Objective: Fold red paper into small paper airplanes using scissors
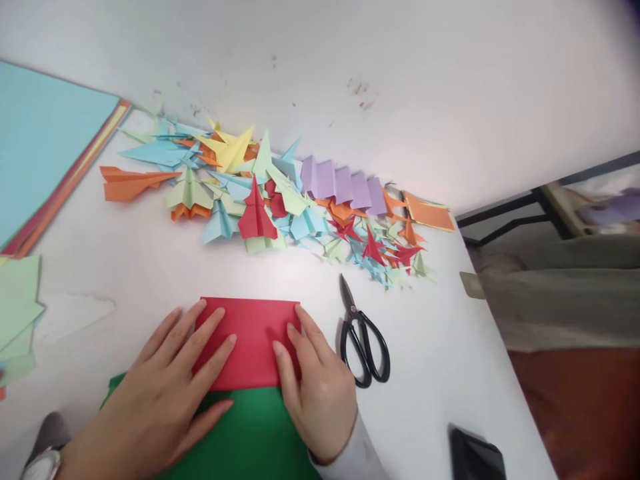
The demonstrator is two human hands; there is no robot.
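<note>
A red sheet of paper, apparently folded into a rectangle, lies flat in front of me. Its lower edge meets a green sheet nearer to me. My left hand rests with spread fingers over the red paper's left side, its thumb above the green sheet. On the right side of the red paper, my right hand presses with fingertips apart, one finger at the upper right corner. Black-handled scissors lie just right of my right hand, blades pointing away from me.
Folded paper planes and stars in several colours pile along the wall, beside a pleated purple paper. Large coloured sheets lie at far left, green pieces below them. A black object sits near the table's right edge.
</note>
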